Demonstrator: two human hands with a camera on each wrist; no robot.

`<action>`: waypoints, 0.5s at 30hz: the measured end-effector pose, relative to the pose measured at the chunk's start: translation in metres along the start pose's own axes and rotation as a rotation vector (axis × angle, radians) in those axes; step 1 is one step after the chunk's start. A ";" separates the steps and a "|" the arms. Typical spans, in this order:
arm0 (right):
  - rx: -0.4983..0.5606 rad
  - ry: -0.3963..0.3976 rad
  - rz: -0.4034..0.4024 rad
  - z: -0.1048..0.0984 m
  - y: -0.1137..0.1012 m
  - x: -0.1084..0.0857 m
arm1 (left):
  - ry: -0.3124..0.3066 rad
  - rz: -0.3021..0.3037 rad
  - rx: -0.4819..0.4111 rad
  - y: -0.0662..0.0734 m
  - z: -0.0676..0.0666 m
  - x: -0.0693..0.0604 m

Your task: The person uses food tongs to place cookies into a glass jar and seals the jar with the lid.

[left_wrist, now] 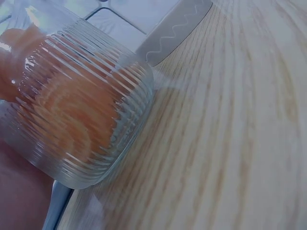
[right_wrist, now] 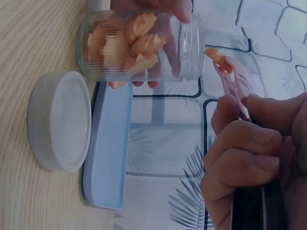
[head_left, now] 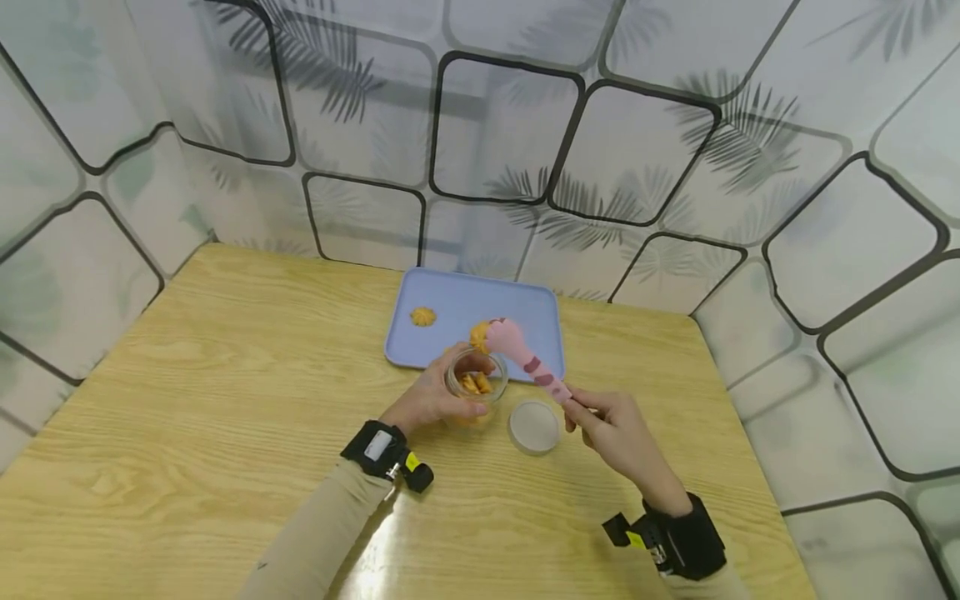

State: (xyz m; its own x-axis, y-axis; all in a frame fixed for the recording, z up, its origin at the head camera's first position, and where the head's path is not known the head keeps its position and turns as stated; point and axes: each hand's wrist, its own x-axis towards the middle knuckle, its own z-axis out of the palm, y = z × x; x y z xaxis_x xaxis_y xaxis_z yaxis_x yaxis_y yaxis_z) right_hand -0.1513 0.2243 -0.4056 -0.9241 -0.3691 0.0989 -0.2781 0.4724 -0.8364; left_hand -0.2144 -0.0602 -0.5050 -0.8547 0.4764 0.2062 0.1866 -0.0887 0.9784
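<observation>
My left hand [head_left: 429, 398] grips a ribbed clear glass jar [right_wrist: 168, 67], its mouth uncovered. Several golden swirled cookies [right_wrist: 115, 48] lie inside, seen through the glass in both wrist views. My right hand [head_left: 617, 433] holds pink tongs [head_left: 510, 340], with fingers and thumb pinching the arms. Between the tips of the tongs is one cookie [right_wrist: 215, 54], just beyond the jar's mouth and apart from its rim. On the blue tray [head_left: 517, 300] behind the jar rests another cookie [head_left: 423, 317].
A round whitish lid [head_left: 534, 427] lies on the wooden table [head_left: 225, 375], right of the jar and in front of the tray. Patterned curtains [head_left: 502, 125] with leaf prints enclose the table at the back and both sides.
</observation>
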 end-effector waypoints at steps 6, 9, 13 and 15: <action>-0.045 -0.059 -0.020 0.003 -0.005 -0.007 | 0.007 -0.021 -0.021 0.002 0.000 0.000; -0.063 -0.062 -0.015 0.005 -0.007 -0.008 | 0.001 0.009 -0.042 0.002 0.001 0.000; -0.070 -0.070 0.010 0.005 -0.008 -0.010 | 0.007 -0.005 -0.032 0.003 0.000 0.000; -0.076 -0.077 0.023 0.006 -0.008 -0.011 | 0.010 -0.015 -0.023 0.003 0.000 0.000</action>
State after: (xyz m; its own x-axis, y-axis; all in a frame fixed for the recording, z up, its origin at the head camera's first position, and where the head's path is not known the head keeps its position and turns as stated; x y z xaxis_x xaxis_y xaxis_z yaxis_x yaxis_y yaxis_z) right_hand -0.1374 0.2199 -0.4033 -0.9086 -0.4160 0.0361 -0.2787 0.5398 -0.7944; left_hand -0.2134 -0.0605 -0.5021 -0.8621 0.4694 0.1910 0.1620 -0.1019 0.9815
